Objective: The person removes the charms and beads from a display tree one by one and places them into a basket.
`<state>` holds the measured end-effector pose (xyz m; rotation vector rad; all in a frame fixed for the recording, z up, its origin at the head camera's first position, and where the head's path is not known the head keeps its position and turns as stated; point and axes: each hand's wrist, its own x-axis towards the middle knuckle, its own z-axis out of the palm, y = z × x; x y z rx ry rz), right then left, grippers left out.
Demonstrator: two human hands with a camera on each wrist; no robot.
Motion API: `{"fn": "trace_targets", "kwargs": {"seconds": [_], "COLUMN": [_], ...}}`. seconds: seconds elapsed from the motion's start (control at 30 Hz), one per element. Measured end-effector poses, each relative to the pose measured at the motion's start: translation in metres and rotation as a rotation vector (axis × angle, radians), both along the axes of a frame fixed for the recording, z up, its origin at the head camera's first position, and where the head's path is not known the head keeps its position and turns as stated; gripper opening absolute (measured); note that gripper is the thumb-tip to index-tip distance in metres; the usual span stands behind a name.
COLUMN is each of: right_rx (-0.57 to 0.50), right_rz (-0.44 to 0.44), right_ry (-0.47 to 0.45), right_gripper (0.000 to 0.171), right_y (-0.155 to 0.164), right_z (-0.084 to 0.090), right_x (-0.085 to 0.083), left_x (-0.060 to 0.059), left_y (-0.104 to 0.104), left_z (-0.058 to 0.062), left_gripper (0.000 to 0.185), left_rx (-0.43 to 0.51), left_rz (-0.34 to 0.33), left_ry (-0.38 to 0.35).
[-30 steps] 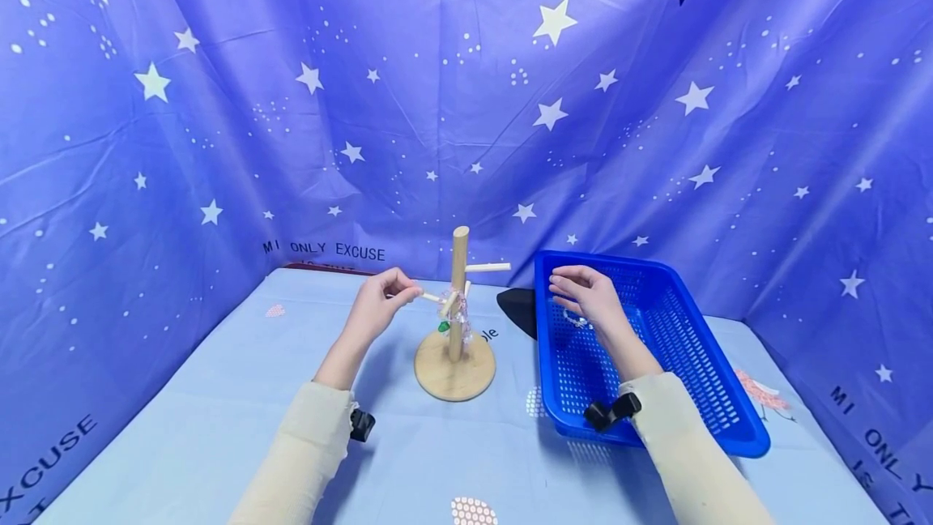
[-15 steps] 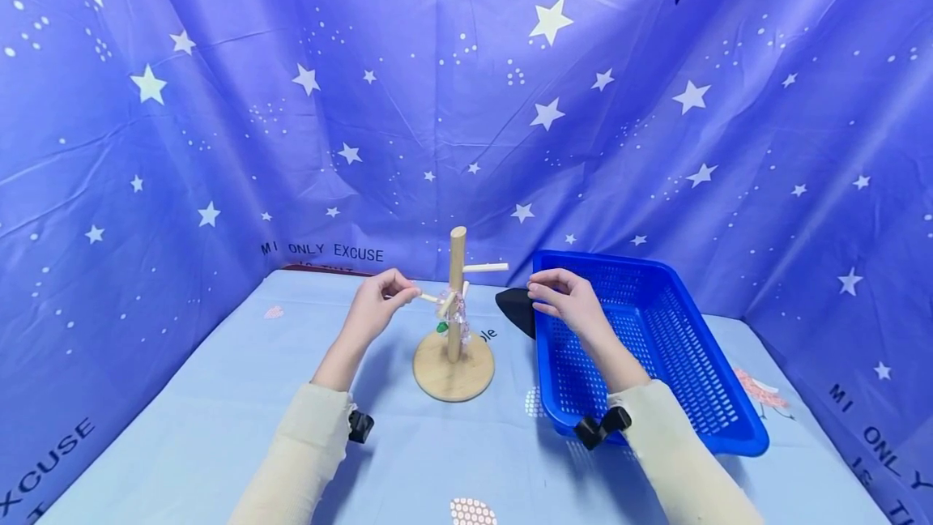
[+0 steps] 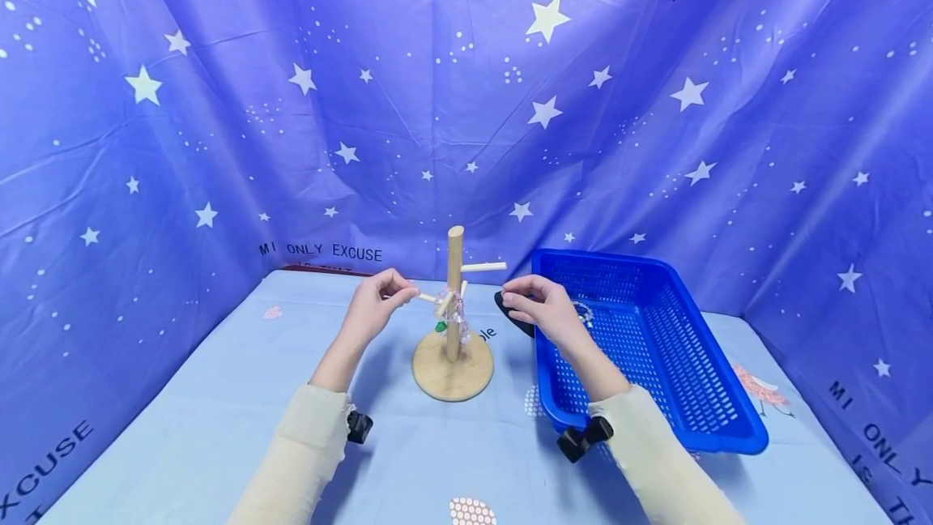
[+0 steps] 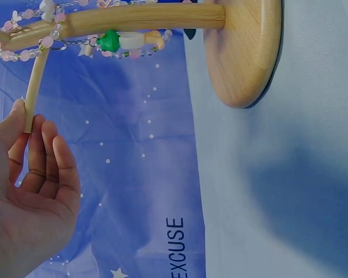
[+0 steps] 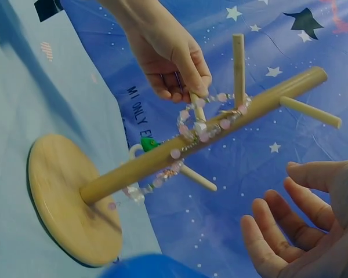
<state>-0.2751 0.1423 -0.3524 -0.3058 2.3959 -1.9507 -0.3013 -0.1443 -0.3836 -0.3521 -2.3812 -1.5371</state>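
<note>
A wooden stand point(image 3: 455, 266), with a round base and several thin pegs, is upright on the table. My left hand point(image 3: 375, 306) pinches the tip of its left peg point(image 4: 37, 78) between thumb and index finger. Pink and clear beaded bracelets point(image 4: 26, 55) hang on the pegs around the post, one bearing a green charm point(image 4: 109, 41). To the stand's right, my right hand point(image 3: 550, 316) hovers near the basket's left rim. Its fingers point(image 5: 278, 231) are loosely bent with nothing between them in the right wrist view. The upper right peg point(image 3: 484, 266) carries nothing.
The blue plastic basket point(image 3: 729, 395) stands on the right of the light blue table point(image 3: 219, 411). A beaded bracelet point(image 3: 585, 314) lies inside it. A starry blue curtain point(image 3: 408, 87) closes off the back and sides.
My right hand has moved left from above the basket toward the stand, so the bracelet in the basket shows again. My left hand keeps its pinch on the peg.
</note>
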Motion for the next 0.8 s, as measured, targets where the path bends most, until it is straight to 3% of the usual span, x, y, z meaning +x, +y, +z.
{"fn": "trace_targets", "kwargs": {"seconds": [0.8], "right_rx": [0.104], "right_rz": [0.142], "right_ry": [0.034], "right_gripper": [0.029], "right_y": [-0.041], "right_z": [-0.008], "right_x": [0.003], "left_x": [0.0], "left_y": [0.001], "left_z": [0.0], "left_gripper": [0.013], "left_rx": [-0.003], "left_rz": [0.002], "left_ry": [0.01]}}
